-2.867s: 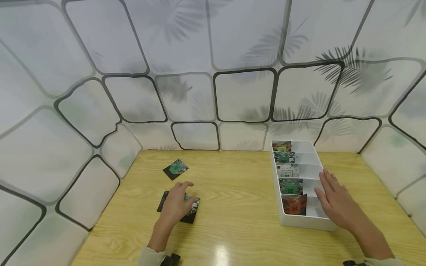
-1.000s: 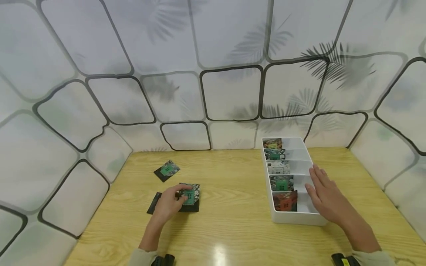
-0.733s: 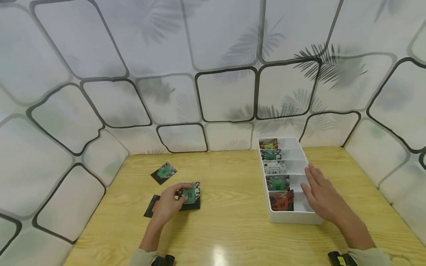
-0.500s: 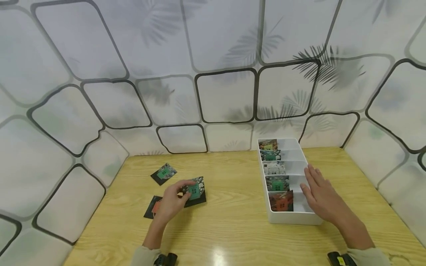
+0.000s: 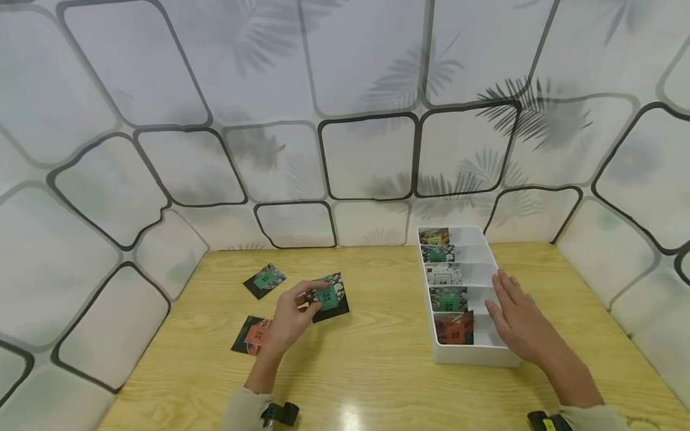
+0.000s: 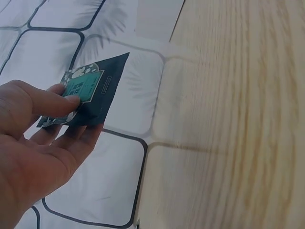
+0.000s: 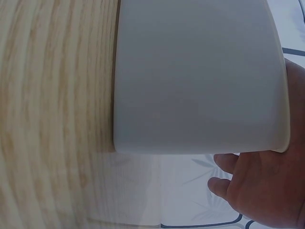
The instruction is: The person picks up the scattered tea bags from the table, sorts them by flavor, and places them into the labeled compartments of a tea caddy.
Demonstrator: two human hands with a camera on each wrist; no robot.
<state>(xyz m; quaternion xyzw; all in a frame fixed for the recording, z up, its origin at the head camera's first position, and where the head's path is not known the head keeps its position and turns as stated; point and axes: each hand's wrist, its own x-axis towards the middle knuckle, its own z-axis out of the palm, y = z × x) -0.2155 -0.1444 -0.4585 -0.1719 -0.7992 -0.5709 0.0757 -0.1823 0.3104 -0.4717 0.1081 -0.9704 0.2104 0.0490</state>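
L hand point(image 5: 291, 314): thumb & fingers pinching the green-label sachet point(image 5: 330, 297), grip at its L edge; gap betw. thumb & fingers only as wide as the sachet.
Green-label sachet: in L hand, lifted clear of worktop point(image 5: 383, 323), betw. loose sachets & tray but nearer the loose ones; tilted; black base, floral print, green label faces up. L wrist view: thumb on label side, fingers beneath.
R hand point(image 5: 525, 326): fingers straight & tog., thumb a bit apart; rests along tray's R rim, grips nothing.
White tray point(image 5: 477, 356): on worktop, R side, 5 compartments front to back; sachets at L end of each.
Front compartment: red-label sachet point(image 5: 454, 328), leaning.
2nd: dark sachet w/ green label point(image 5: 448, 299).
3rd: whitish sachet point(image 5: 444, 275).
4th: dark sachet w/ teal label point(image 5: 438, 254).
Back: orange-print sachet w/ yellowish label point(image 5: 434, 236).
Loose, near L wrist: black-&-red sachet point(image 5: 250, 335), flat on worktop, R edge partly hidden by hand/wrist.
Loose, farther back: black-&-green sachet point(image 5: 264, 280), flat, set at an angle, apart from L hand.
Wrists: light sleeves point(image 5: 245, 410), blk devices point(image 5: 280, 413) strapped on.
Backdrop point(image 5: 369, 155): pale, dk rounded outlines, grey leaf print.
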